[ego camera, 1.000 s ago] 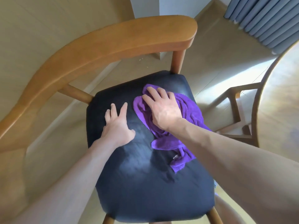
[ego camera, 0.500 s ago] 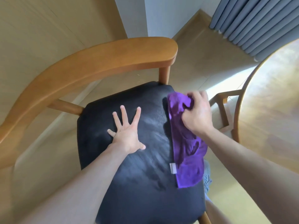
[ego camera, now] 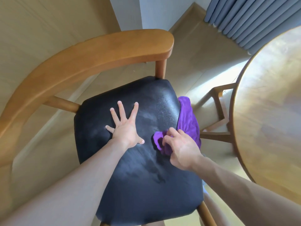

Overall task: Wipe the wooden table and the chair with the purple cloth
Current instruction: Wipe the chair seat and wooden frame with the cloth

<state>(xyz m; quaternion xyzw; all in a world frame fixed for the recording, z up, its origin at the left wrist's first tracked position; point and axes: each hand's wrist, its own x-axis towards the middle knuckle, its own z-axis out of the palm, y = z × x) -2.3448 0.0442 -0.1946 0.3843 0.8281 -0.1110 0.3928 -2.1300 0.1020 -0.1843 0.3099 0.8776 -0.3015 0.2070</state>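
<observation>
Right hand [ego camera: 182, 150] near front right of black seat [ego camera: 138, 168], fingers curled, gripping bunched purple cloth [ego camera: 187, 121]. Cloth partly on seat, rest draped over seat's right edge. Left hand [ego camera: 125, 128] flat on seat centre, fingers spread straight, holding nothing. Chair [ego camera: 97, 51] curved wooden backrest beyond. Round wooden surface [ego camera: 268, 103] at right, apart from chair. Grey curtain [ego camera: 254, 18] farthest.

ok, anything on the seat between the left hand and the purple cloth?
No. In the head view, only bare black seat cushion lies between the left hand, spread flat on it, and the purple cloth gripped by the right hand.
</observation>
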